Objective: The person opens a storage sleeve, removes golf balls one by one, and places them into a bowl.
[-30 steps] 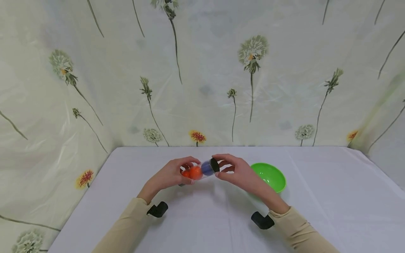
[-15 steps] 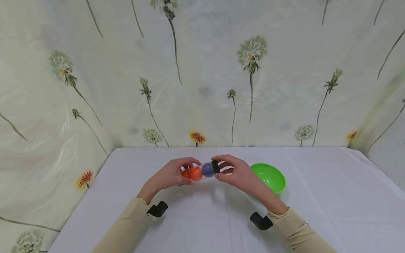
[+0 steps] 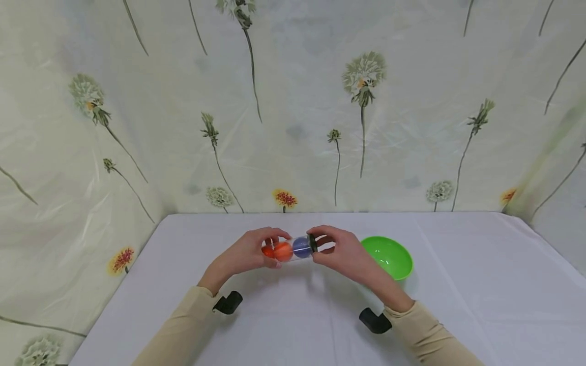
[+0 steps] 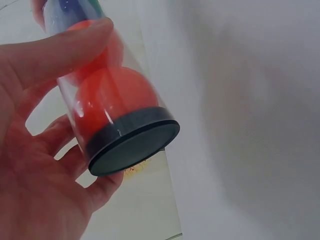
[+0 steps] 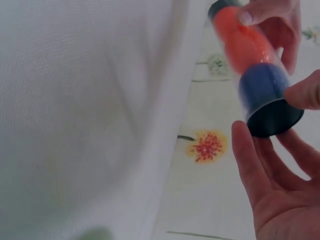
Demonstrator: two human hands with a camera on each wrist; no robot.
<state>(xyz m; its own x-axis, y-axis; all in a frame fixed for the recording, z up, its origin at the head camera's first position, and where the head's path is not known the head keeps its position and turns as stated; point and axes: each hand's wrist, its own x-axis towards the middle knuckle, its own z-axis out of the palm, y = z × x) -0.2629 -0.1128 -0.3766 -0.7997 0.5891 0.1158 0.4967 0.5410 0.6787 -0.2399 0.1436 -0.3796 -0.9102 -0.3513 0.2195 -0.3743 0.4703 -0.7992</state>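
Note:
A clear plastic tube (image 3: 293,244) lies almost level in the air above the table, held between both hands. Inside it are two orange balls (image 4: 117,95) and a blue ball (image 3: 301,247). My left hand (image 3: 252,250) grips the tube near its left end, thumb across the side; the dark end cap (image 4: 134,142) there shows below the fingers in the left wrist view. With thumb and fingertips, my right hand (image 3: 343,254) pinches the tube's other dark cap (image 5: 275,118), beside the blue ball.
A green bowl (image 3: 399,256) stands on the white-covered table (image 3: 293,315), partly behind the right forearm. Black wrist devices (image 3: 228,303) hang by both cuffs. A flower-patterned sheet (image 3: 293,101) closes off the back and sides.
The right end cap, earlier angled with its face toward the head camera, has turned edge-on as the right hand shifted slightly lower. The left hand stays almost still.

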